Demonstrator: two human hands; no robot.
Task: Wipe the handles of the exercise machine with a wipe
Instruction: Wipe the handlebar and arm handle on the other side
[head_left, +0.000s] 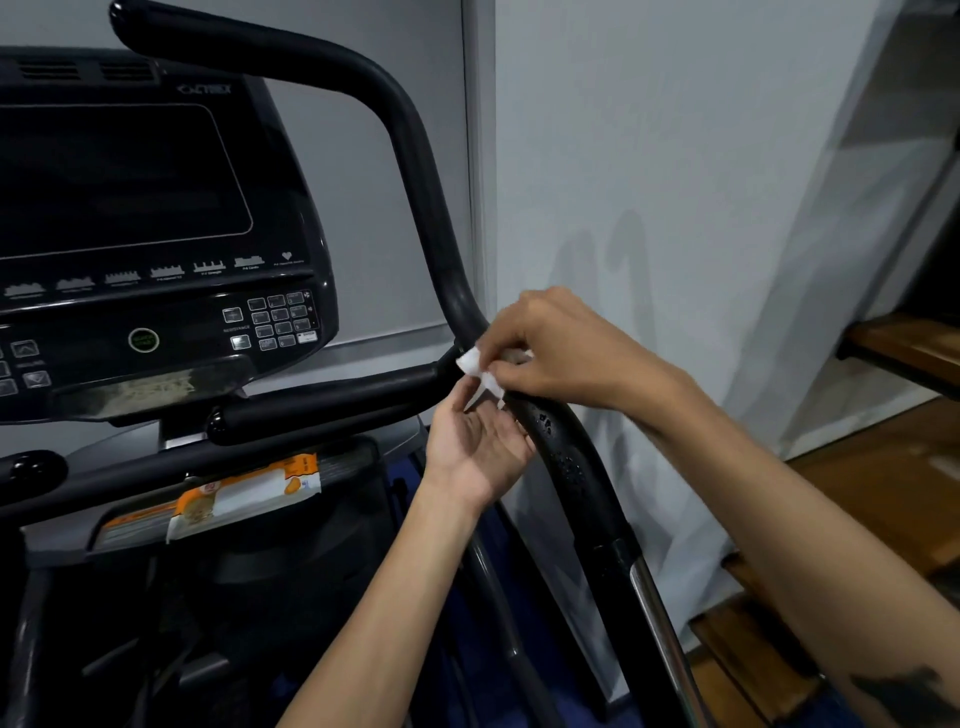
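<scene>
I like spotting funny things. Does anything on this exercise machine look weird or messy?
Yes. Droplets speckle the black handle just below the wipe, and a dusty smudge dulls the console's lower edge.

I see a dark console screen (114, 176) up left, keypad (280, 319) and round green button (143, 340) below it. Orange-and-white packet (244, 493) lies in the tray under the console. Grey wall (649, 156) behind. Wooden stair treads (904, 343) at right, wooden floor (878, 493) below them.
</scene>
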